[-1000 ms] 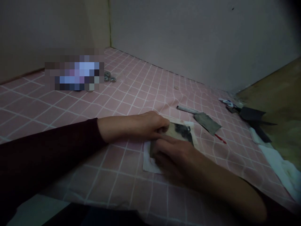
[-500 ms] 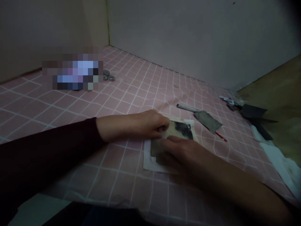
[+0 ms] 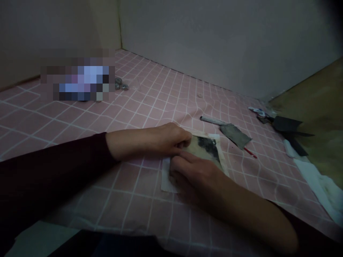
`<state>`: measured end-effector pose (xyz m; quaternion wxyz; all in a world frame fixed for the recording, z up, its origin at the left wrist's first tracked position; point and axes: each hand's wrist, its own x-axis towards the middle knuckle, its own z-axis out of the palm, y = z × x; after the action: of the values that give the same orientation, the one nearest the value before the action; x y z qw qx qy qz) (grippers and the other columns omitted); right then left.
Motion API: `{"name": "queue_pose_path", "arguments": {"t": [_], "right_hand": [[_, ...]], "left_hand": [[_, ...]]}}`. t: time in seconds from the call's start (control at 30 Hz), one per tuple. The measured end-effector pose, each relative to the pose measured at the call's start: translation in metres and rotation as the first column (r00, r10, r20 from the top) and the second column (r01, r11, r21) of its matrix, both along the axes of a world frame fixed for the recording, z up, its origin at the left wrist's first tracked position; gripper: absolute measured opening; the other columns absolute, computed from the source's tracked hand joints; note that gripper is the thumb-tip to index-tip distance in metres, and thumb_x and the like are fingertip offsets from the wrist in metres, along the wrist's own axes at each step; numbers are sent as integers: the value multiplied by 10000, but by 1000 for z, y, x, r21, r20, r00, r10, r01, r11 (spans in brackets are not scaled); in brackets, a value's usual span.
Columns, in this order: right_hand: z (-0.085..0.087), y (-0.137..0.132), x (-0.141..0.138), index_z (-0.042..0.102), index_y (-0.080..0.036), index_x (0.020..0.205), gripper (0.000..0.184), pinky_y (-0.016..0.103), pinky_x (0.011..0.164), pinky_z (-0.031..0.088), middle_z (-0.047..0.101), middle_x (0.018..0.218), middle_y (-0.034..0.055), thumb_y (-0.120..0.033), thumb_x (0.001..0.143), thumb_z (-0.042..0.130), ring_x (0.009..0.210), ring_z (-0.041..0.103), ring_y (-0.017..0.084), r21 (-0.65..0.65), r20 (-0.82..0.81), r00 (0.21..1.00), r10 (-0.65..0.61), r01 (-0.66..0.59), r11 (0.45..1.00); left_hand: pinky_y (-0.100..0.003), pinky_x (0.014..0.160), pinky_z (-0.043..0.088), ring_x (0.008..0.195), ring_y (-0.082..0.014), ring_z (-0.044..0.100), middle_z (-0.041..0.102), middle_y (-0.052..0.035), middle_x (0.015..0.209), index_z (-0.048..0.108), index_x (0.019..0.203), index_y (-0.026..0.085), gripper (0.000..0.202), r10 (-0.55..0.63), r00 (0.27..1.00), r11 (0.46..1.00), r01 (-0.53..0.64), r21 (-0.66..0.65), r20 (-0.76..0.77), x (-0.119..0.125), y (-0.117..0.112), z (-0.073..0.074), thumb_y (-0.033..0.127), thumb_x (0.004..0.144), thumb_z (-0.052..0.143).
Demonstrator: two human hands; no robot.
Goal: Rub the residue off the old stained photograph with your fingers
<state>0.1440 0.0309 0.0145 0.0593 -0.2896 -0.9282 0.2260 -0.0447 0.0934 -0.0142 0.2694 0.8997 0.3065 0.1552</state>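
right hand [image 3: 199, 173] shifted left beside left hand [image 3: 171, 137], half-hiding sheet [image 3: 201, 152] | both grips: cannot tell | grey patch [image 3: 235, 136] nearby

2 hands [image 3: 171, 138] [image 3: 199, 173] | 1 grey patch [image 3: 235, 135] | 1 red stick [image 3: 250, 152] | perhaps 3 discs [image 3: 124, 87]

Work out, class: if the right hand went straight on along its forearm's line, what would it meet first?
Most likely the left hand; the right hand points towards it, though how their heights compare is hard to judge.
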Motion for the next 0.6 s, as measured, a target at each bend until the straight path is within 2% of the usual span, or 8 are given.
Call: {"name": "queue_pose_path", "arguments": {"t": [0.07,0.2,0.37,0.5,0.6], "right_hand": [[1,0,-1,438,-190,788,171,254,630,380,517,879,19,-38,858,473,658,432,100,14,-24,999,21,-21,1000],[10,2,4,455,-193,803,203,220,587,355,531,826,-27,-2,824,519,628,460,74,-159,125,990,66,-46,986],[4,1,2,439,-188,812,178,248,630,386,519,895,22,-16,853,453,656,442,94,-21,-12,999,32,-32,999],[8,4,9,464,-192,854,198,214,587,369,530,886,-11,-1,812,490,608,450,64,-124,103,992,77,-64,990],[10,5,9,461,-199,855,213,213,578,366,525,852,-21,-10,778,521,620,461,73,-108,104,993,51,-40,993]], "left_hand": [[-209,551,326,600,-85,518,620,33,716,640,849,169,78,4,1000,1000,-4,2,0,0,0,0,130,798,596],[-213,572,336,624,-92,527,617,31,728,633,849,173,64,-1,1000,1000,1,14,0,0,0,0,146,792,628],[-211,566,331,611,-86,522,624,33,726,642,864,178,76,-12,1000,1000,12,10,7,-1,1,-1,142,812,601],[-211,569,333,616,-86,522,614,33,726,637,860,173,80,-6,1000,1000,6,7,3,0,1,0,131,796,613],[-211,573,336,616,-86,522,610,36,721,633,844,173,78,-5,1000,1000,5,2,0,0,0,2,125,788,607]]}}
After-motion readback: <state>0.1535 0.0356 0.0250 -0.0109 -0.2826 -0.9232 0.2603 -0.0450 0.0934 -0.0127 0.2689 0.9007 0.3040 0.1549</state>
